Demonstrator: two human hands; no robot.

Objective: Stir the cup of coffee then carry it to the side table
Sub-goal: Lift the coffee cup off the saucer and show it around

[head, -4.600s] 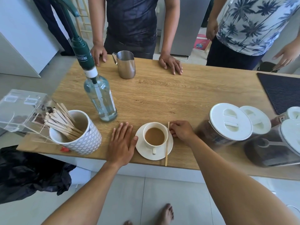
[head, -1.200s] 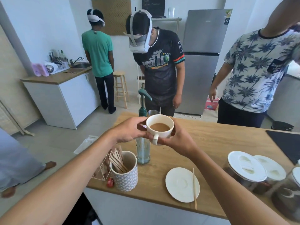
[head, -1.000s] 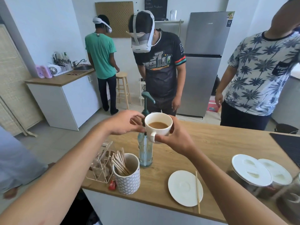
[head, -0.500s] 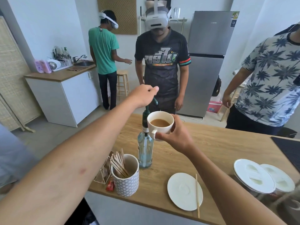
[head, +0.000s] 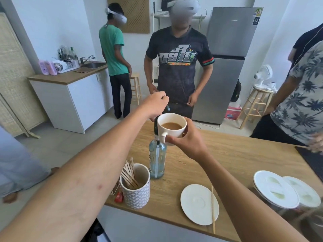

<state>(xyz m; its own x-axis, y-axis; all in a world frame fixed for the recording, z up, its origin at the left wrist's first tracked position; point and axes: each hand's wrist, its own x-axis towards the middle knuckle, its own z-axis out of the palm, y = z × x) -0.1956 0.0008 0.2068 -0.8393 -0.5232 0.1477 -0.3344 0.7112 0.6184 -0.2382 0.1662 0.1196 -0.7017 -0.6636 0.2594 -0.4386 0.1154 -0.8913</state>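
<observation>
My right hand (head: 189, 142) holds a white cup of milky coffee (head: 172, 128) in the air above the wooden table (head: 244, 159), fingers wrapped around its side and handle. My left hand (head: 155, 104) floats just behind and left of the cup, fingers curled shut with nothing seen in them. The empty white saucer (head: 197, 205) lies near the table's front edge, with the wooden stir stick (head: 212, 208) resting across its right side.
Below the cup stands a pump bottle (head: 157, 161), beside a patterned mug of wooden sticks (head: 135, 187). White-lidded jars (head: 283, 191) sit at the right. Three people stand around the table. A counter with a sink (head: 70, 79) and a fridge (head: 227, 58) are behind.
The cup was lifted off its saucer with both hands. My left hand then let go and rose behind it. The cup now stays in my right hand alone.
</observation>
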